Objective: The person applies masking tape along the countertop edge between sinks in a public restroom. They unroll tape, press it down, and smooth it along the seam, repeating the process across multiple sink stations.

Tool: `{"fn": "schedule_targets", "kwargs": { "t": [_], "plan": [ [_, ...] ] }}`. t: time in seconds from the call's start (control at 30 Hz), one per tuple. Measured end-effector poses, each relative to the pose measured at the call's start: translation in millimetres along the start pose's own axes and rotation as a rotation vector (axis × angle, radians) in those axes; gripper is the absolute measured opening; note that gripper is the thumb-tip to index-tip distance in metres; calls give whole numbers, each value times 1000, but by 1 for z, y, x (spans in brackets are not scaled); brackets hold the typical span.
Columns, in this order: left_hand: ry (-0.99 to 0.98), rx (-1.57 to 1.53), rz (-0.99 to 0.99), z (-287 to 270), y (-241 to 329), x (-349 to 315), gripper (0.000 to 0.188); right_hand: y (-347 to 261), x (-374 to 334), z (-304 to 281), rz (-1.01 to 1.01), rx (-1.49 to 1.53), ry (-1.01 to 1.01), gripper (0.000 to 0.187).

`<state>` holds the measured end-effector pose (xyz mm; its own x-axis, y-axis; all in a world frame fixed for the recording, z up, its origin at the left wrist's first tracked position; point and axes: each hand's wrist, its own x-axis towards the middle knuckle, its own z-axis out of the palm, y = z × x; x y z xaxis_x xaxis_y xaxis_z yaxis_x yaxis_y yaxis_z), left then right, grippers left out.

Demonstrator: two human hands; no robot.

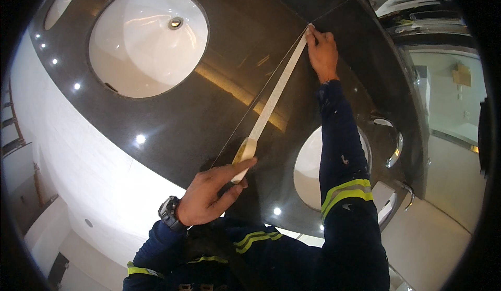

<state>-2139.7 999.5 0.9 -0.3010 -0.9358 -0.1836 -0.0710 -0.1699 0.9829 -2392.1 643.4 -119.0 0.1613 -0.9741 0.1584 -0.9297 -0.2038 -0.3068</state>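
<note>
A roll of masking tape (245, 153) is gripped in my left hand (211, 191), near the front edge of a dark polished countertop (172, 124). From the roll a pale strip of tape (277, 94) stretches taut across to the back of the counter. There my right hand (323, 53) pinches the strip's free end with thumb and fingers, close to the corner where the counter meets the dark upstand. A thin seam line (255, 100) runs along the counter just left of the strip. Whether the strip touches the surface along its length, I cannot tell.
A round white basin (148, 77) with a metal drain (175, 23) is set in the counter at left. Another basin (308, 166) lies partly under my right forearm, with a chrome tap (397, 150) beside it. The white curved counter front (99, 140) drops away at left.
</note>
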Motion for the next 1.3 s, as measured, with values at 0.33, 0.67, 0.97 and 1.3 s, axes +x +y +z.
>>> {"fn": "schedule_targets", "kwargs": {
  "t": [0.33,0.67,0.97,1.3],
  "plan": [
    [45,-27,-376,-7,4,-28,40,8,1,5,-34,-54,35,43],
    [140,-101,-248,3,-10,-89,43,10,3,6,-46,-32,56,45],
    [131,-10,-526,6,2,-89,40,2,2,4,-46,-89,48,46],
    [173,147,-536,16,-8,-86,47,4,-1,1,-58,-27,58,45]
  ]
}}
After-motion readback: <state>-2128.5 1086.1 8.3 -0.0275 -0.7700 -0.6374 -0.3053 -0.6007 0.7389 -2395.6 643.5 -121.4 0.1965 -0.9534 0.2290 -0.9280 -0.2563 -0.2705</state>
